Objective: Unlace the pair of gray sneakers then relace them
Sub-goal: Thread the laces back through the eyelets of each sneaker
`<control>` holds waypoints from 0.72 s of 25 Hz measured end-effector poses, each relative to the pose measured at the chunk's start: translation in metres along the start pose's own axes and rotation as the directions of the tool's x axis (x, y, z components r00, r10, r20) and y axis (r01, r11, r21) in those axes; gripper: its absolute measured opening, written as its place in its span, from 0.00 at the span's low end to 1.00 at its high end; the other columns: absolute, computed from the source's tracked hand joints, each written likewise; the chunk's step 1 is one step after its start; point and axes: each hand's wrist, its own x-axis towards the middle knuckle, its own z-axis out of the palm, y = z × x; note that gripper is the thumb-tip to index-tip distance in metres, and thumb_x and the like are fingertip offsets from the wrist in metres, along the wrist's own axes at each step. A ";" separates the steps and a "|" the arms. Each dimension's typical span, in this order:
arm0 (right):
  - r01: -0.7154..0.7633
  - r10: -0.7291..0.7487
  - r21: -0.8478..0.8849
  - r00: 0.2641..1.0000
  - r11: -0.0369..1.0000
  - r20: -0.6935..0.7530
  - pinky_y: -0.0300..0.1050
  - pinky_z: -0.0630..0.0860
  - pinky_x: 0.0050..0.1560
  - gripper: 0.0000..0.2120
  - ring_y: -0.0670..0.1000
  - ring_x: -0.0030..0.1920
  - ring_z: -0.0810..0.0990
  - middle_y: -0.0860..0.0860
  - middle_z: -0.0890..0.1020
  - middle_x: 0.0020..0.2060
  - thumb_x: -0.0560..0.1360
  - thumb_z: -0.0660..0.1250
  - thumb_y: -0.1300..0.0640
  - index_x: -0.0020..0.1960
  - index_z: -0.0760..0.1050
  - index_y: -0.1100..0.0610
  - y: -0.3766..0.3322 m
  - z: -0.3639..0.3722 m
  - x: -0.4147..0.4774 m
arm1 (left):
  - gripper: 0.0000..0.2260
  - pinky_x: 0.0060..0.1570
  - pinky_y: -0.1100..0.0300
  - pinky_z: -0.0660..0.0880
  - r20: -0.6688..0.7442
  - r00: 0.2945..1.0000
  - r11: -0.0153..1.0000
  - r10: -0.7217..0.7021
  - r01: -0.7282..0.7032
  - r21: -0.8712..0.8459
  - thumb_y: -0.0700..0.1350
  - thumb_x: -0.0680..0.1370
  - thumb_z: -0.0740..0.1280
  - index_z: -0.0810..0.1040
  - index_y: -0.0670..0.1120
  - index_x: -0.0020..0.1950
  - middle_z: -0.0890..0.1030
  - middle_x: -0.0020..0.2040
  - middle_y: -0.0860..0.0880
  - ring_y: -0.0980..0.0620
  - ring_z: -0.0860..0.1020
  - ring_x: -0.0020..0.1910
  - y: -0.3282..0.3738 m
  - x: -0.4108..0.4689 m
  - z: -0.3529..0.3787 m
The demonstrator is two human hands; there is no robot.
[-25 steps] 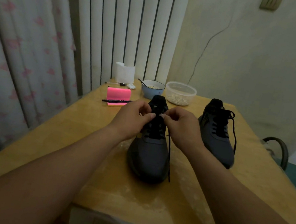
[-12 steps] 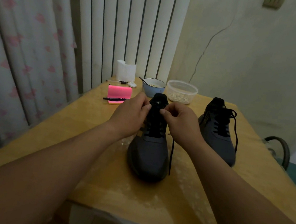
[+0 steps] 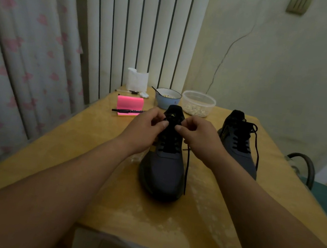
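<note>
While both hands work at its top eyelets, the near sneaker (image 3: 162, 169) sits between and just below them, toe toward the person. Left hand (image 3: 145, 131), right hand (image 3: 200, 137): fingers curled, each pinching the black lace (image 3: 186, 172); one end trails from under the right hand. Second sneaker (image 3: 238, 146), beyond the right hand: laced, ends loose. Judged status: lower rows threaded; unlacing or relacing undetermined.

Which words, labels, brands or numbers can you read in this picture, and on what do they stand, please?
No text can be read here.
Near sneaker: a yellow mark on the tongue, too small and dark to read.
Far sneaker: yellow marks on its side, blurred.
Black pen: any print on the barrel is too small to read.
</note>
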 end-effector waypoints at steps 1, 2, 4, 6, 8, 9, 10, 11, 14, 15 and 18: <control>0.005 -0.005 0.016 1.000 1.000 -0.015 0.45 0.78 0.45 0.05 0.48 0.44 0.81 0.50 0.83 0.44 0.80 0.72 0.53 0.50 0.80 0.55 0.001 0.000 0.000 | 0.03 0.45 0.57 0.82 -0.008 1.000 1.000 0.003 -0.003 0.008 0.46 0.85 0.66 0.76 0.48 0.53 0.81 0.49 0.48 0.50 0.82 0.50 0.001 0.000 0.001; 0.012 -0.011 0.024 1.000 1.000 -0.025 0.42 0.76 0.43 0.04 0.46 0.43 0.80 0.49 0.82 0.42 0.80 0.72 0.55 0.50 0.80 0.55 0.001 -0.001 0.000 | 0.03 0.44 0.59 0.82 -0.010 1.000 1.000 0.008 -0.008 0.030 0.46 0.85 0.66 0.76 0.47 0.53 0.81 0.49 0.48 0.51 0.82 0.49 0.002 -0.001 0.003; 0.020 -0.019 0.020 0.999 1.000 -0.032 0.36 0.72 0.40 0.04 0.44 0.40 0.78 0.48 0.81 0.41 0.81 0.71 0.56 0.48 0.80 0.55 -0.002 0.000 -0.003 | 0.03 0.42 0.60 0.81 -0.009 1.000 0.997 0.020 -0.020 0.069 0.45 0.86 0.65 0.76 0.46 0.54 0.80 0.48 0.48 0.51 0.81 0.48 0.004 -0.001 0.004; 0.006 -0.006 0.003 1.000 1.000 0.004 0.39 0.72 0.37 0.05 0.46 0.37 0.76 0.50 0.79 0.39 0.82 0.68 0.56 0.48 0.78 0.57 -0.007 -0.003 -0.003 | 0.04 0.46 0.54 0.83 -0.009 0.999 0.991 0.036 -0.035 0.126 0.45 0.86 0.63 0.75 0.48 0.53 0.81 0.48 0.49 0.50 0.81 0.49 0.005 0.001 -0.002; -0.015 0.020 -0.075 0.998 0.997 0.062 0.46 0.73 0.38 0.08 0.51 0.38 0.75 0.54 0.79 0.39 0.82 0.66 0.56 0.46 0.77 0.59 -0.014 -0.010 0.004 | 0.04 0.49 0.49 0.83 0.004 1.000 0.985 0.019 -0.019 0.169 0.45 0.87 0.62 0.74 0.47 0.53 0.82 0.48 0.48 0.49 0.83 0.48 0.008 0.008 -0.011; -0.023 0.033 -0.115 0.995 0.993 0.090 0.50 0.75 0.41 0.10 0.54 0.39 0.76 0.57 0.80 0.40 0.81 0.65 0.56 0.46 0.77 0.61 -0.017 -0.013 0.009 | 0.04 0.48 0.49 0.83 0.027 1.000 0.987 -0.011 0.007 0.162 0.45 0.87 0.62 0.74 0.46 0.54 0.83 0.47 0.47 0.49 0.83 0.47 0.012 0.011 -0.015; -0.020 0.036 -0.140 0.993 0.990 0.111 0.55 0.78 0.45 0.12 0.59 0.42 0.79 0.60 0.82 0.43 0.81 0.65 0.55 0.48 0.78 0.64 -0.019 -0.017 0.014 | 0.05 0.47 0.51 0.84 0.060 0.997 0.988 -0.042 0.032 0.154 0.45 0.87 0.61 0.74 0.46 0.54 0.83 0.47 0.47 0.50 0.84 0.46 0.016 0.013 -0.019; -0.016 0.035 -0.151 0.992 0.988 0.125 0.60 0.80 0.50 0.13 0.62 0.46 0.81 0.62 0.83 0.46 0.80 0.65 0.54 0.50 0.79 0.65 -0.019 -0.019 0.018 | 0.05 0.47 0.53 0.84 0.097 0.993 0.988 -0.066 0.051 0.148 0.45 0.87 0.61 0.75 0.46 0.55 0.84 0.48 0.48 0.51 0.85 0.46 0.019 0.014 -0.022; -0.028 0.031 -0.024 0.991 0.999 0.133 0.60 0.81 0.57 0.07 0.60 0.53 0.83 0.58 0.84 0.50 0.81 0.68 0.55 0.53 0.80 0.58 -0.006 -0.020 0.015 | 0.05 0.48 0.57 0.83 0.156 0.982 0.994 -0.102 0.094 0.057 0.47 0.86 0.65 0.77 0.47 0.57 0.84 0.52 0.48 0.52 0.85 0.49 0.014 0.007 -0.021; -0.034 0.027 0.050 0.991 0.998 0.130 0.57 0.81 0.58 0.05 0.58 0.54 0.83 0.56 0.84 0.51 0.81 0.70 0.55 0.54 0.80 0.56 0.000 -0.018 0.011 | 0.04 0.47 0.60 0.82 0.144 0.985 0.995 -0.097 0.097 0.003 0.46 0.85 0.66 0.78 0.47 0.58 0.84 0.52 0.48 0.52 0.84 0.51 0.011 0.003 -0.017; -0.056 0.033 0.210 0.993 0.976 0.114 0.56 0.79 0.60 0.07 0.56 0.55 0.83 0.57 0.85 0.53 0.80 0.72 0.54 0.56 0.81 0.55 0.012 -0.013 0.004 | 0.04 0.48 0.59 0.82 0.048 0.994 0.984 -0.095 0.101 -0.147 0.43 0.85 0.67 0.80 0.45 0.55 0.83 0.52 0.45 0.48 0.83 0.53 0.003 -0.002 -0.004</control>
